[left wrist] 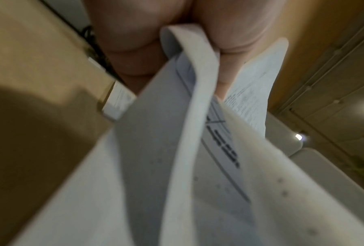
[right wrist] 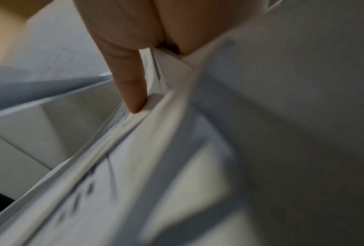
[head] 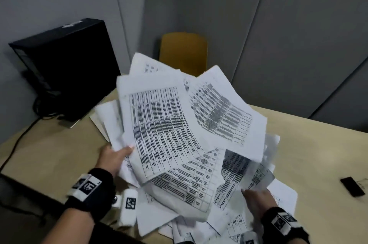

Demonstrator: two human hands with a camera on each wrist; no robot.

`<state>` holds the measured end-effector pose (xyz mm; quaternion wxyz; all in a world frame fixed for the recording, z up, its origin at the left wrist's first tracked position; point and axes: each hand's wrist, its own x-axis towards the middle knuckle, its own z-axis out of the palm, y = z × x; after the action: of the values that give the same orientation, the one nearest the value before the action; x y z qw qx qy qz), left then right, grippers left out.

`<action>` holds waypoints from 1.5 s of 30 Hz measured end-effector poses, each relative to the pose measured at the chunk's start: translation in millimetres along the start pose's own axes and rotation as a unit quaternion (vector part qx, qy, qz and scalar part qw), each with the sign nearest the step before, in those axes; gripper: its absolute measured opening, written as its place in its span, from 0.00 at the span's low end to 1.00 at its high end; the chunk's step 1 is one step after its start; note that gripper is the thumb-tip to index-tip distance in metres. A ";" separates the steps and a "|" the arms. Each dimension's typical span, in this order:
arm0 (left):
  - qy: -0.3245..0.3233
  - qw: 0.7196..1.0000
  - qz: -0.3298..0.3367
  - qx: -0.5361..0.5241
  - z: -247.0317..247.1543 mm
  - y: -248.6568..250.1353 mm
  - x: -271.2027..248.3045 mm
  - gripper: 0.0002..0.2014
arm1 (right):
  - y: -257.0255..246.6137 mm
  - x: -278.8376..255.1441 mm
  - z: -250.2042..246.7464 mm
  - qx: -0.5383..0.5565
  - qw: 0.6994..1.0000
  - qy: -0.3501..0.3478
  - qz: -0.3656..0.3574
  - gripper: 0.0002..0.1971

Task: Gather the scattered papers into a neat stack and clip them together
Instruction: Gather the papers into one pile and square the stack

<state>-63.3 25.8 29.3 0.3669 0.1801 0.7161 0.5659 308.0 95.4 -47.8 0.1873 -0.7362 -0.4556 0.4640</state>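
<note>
Halfway gathered only: printed sheets [head: 169,124] fanned and crooked, pinched by left hand [head: 114,157] and right hand [head: 256,200]; squaring and binder clip [head: 352,186] still pending.

Papers [head: 179,134] mid-table [head: 49,154] — computer case [head: 65,68] far left, clip [head: 351,183] right

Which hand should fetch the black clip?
Right, probably: the small black clip lies on the beige table nearer the right hand; the left hand holds the printed papers.
</note>
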 end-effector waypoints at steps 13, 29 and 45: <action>-0.101 0.975 -0.106 0.169 50.8 -77.1 -2.4 0.28 | 5.1 -5.2 -2.7 0.235 0.965 0.003 0.113 0.26; -0.149 0.970 -0.051 0.183 62.9 -70.2 2.7 0.10 | 10.8 9.9 -18.3 0.270 0.954 0.071 0.105 0.17; -0.209 0.923 -0.007 0.322 107.8 -71.4 -9.8 0.20 | 10.6 -10.3 -6.4 0.205 0.971 -0.071 0.096 0.51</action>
<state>33.1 71.3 -44.5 0.4345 0.3976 0.7681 0.2513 317.2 82.3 -46.7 0.2560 -0.6876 -0.2903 0.6143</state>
